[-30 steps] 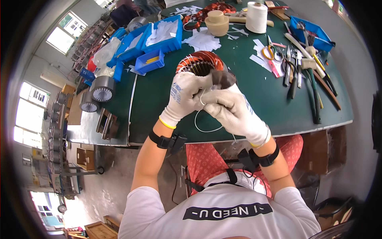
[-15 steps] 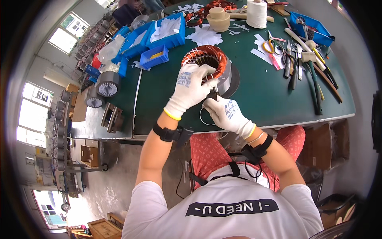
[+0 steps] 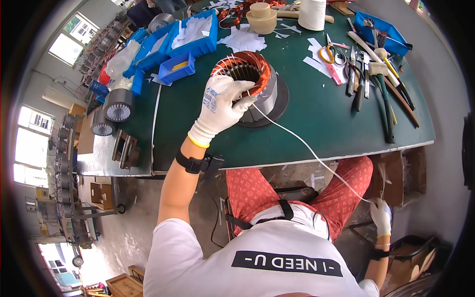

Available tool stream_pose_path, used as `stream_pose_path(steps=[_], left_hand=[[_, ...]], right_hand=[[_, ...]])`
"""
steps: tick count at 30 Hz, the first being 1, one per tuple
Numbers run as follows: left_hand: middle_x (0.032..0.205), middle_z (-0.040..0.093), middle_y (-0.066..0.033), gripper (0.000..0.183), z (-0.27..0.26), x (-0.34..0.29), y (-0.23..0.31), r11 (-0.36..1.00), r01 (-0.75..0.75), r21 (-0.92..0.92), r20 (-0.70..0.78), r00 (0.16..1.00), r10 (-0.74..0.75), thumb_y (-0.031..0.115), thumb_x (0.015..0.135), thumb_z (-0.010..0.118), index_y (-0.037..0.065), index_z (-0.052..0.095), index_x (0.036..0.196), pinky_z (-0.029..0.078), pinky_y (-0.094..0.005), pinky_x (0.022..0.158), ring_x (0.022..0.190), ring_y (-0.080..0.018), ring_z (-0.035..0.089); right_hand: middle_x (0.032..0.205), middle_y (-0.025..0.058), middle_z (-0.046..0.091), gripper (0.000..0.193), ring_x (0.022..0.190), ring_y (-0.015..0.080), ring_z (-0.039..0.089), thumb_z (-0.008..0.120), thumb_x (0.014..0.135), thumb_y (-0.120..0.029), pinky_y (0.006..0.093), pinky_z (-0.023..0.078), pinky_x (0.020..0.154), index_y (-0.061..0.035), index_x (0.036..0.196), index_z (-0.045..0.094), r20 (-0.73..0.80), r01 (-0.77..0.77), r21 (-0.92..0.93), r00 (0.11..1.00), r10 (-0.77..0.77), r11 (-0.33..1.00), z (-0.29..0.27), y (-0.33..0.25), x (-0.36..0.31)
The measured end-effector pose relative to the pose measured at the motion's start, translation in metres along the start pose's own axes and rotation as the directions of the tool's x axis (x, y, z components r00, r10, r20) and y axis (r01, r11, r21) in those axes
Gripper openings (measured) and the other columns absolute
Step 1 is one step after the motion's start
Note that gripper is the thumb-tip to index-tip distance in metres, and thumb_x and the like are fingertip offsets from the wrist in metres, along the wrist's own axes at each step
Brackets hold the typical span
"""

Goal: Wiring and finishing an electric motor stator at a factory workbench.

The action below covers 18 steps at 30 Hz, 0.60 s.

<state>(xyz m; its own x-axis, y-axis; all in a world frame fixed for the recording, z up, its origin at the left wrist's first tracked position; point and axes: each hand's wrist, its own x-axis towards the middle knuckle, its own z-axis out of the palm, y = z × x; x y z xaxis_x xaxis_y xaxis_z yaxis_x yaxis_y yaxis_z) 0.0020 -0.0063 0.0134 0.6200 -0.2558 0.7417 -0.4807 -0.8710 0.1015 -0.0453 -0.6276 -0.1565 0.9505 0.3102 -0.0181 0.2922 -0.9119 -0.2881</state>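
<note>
I see a workshop over my link: a green bench with mallet, scissors, blue bins and a copper-wound stator (more metal cores sit leftward), plus stocked racks by the wall.

Counts, places off the left-hand grip: 2 gloved hands, the left hand on the winding, the right hand low and well right. At grip: 1 wound stator, 1 round dark base under it, 1 white cord running to the right hand. Left of grip: 2 slotted silver cores, 1 steel block. Beyond-left: 2 large blue bins, 1 small blue bin. Beyond-right: 1 white spool. Far right: 1 blue tool bin, 1 green-handled hammer. Paper pieces beyond grip: many, overlapping, uncountable.
</note>
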Motion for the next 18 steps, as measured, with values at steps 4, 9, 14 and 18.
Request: stream_pose_path(steps=[4,9,14,18], left_hand=[[0.109,0.068,-0.0076,0.05,0.006,-0.007,0.009,0.933,0.007,0.359,-0.137,0.99,0.045,0.049,0.091,0.068,0.011,0.064,0.123,0.036,-0.0496,0.103,0.105,-0.027,0.06],[0.132,0.058,-0.0179,0.079,0.021,-0.023,0.017,0.837,0.229,0.497,-0.455,0.89,0.026,0.063,0.089,0.063,0.004,0.05,0.139,0.025,-0.0562,0.111,0.12,-0.0325,0.054],[0.107,0.072,-0.0123,0.073,-0.008,-0.007,0.009,0.964,0.214,0.16,0.229,0.942,-0.247,0.05,0.087,0.073,0.003,0.052,0.139,0.035,-0.052,0.109,0.121,-0.0382,0.055],[0.098,0.073,-0.0136,0.061,-0.024,0.016,0.006,0.957,0.283,0.067,0.455,0.844,-0.282,0.031,0.087,0.072,0.006,0.055,0.141,0.043,-0.0434,0.103,0.11,-0.0314,0.062]], right_hand=[[0.107,0.0281,0.064,0.051,0.099,0.0402,0.061,0.044,0.084,0.013,0.0388,0.048,0.089,-0.0014,0.128,0.065,-0.146,0.383,0.432,0.923,-0.356,0.817,-0.061,-0.228,0.11],[0.074,0.0084,0.063,0.029,0.072,0.0301,0.062,0.064,0.077,0.006,0.0406,0.05,0.066,-0.0142,0.096,0.074,-0.728,0.776,0.327,0.57,-0.38,0.538,-0.046,-0.379,0.2],[0.075,0.0111,0.064,0.007,0.074,0.0306,0.065,0.066,0.077,-0.007,0.0412,0.053,0.065,-0.0117,0.08,0.07,-0.635,0.768,0.133,0.552,-0.541,0.627,-0.026,-0.404,0.214],[0.082,0.0108,0.068,0.008,0.078,0.0313,0.067,0.068,0.077,-0.003,0.0413,0.055,0.068,-0.0083,0.082,0.071,-0.657,0.807,0.299,0.561,-0.503,0.509,-0.036,-0.397,0.211]])
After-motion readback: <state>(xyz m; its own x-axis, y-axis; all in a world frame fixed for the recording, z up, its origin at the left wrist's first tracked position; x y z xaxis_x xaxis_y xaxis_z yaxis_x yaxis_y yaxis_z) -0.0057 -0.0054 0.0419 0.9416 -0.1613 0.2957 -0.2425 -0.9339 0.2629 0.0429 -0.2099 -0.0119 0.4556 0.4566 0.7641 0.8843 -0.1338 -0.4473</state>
